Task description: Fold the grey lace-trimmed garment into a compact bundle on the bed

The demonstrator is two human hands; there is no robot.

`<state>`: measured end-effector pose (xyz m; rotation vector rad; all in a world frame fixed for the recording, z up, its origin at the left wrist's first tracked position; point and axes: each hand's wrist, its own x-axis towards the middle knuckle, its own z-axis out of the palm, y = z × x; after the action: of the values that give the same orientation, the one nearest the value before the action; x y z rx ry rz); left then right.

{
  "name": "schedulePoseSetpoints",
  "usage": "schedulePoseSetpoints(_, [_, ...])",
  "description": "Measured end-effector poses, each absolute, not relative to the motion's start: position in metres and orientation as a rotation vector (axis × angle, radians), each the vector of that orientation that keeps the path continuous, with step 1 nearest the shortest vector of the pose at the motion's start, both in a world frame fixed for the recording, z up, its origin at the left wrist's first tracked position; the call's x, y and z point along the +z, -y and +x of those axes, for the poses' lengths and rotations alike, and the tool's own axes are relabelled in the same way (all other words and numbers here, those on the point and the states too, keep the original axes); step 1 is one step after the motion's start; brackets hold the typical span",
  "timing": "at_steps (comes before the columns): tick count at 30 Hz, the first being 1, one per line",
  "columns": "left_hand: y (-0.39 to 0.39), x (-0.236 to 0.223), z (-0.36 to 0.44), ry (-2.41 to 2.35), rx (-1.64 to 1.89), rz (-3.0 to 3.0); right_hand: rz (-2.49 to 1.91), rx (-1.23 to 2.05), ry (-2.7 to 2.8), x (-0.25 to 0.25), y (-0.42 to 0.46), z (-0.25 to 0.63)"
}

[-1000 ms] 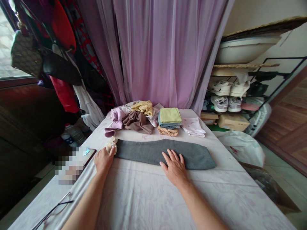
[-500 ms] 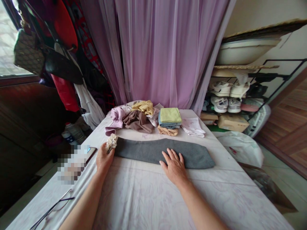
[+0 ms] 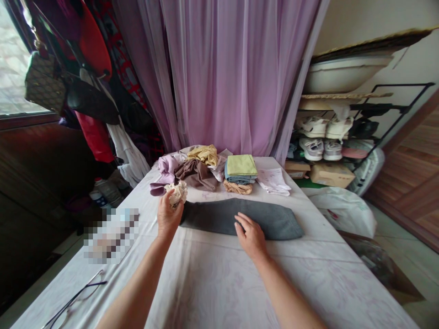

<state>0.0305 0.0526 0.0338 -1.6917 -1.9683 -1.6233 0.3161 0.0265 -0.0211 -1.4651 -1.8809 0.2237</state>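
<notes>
A long grey folded garment (image 3: pixel 240 217) lies across the bed. My left hand (image 3: pixel 168 214) is closed on its left end, where a cream frilly cuff (image 3: pixel 177 192) bunches up, and that end is lifted off the sheet. My right hand (image 3: pixel 251 234) lies flat with fingers spread on the garment's near edge, about the middle.
Behind the garment sit a heap of loose clothes (image 3: pixel 195 170), a folded stack topped in yellow-green (image 3: pixel 241 168) and a white patterned piece (image 3: pixel 274 181). Glasses (image 3: pixel 73 299) lie at the bed's near left edge. A shoe rack (image 3: pixel 329 137) stands to the right, purple curtains (image 3: pixel 233 73) behind.
My left hand has closed on the garment's left end, lifted it and carried it rightward, so the garment now lies shorter. My right hand has stayed pressed on it.
</notes>
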Motion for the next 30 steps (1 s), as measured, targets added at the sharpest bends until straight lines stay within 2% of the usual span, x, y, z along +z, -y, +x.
schedulePoseSetpoints(8, [-0.045, 0.043, 0.098, 1.713, -1.356, -2.107, -1.37, 0.829, 1.372, -0.027, -0.044, 0.339])
schedulePoseSetpoints(16, [-0.041, 0.025, 0.153, 1.551, -1.112, -2.447, -1.368, 0.943, 1.331, -0.024, -0.046, 0.338])
schedulePoseSetpoints(22, [-0.04, 0.015, 0.178, 1.518, -1.097, -2.559, -1.297, 1.239, 1.095, -0.009, -0.044, 0.339])
schedulePoseSetpoints(30, [-0.031, 0.013, 0.179, 1.444, -1.179, -2.696, -1.298, 1.289, 1.089, -0.004, -0.043, 0.336])
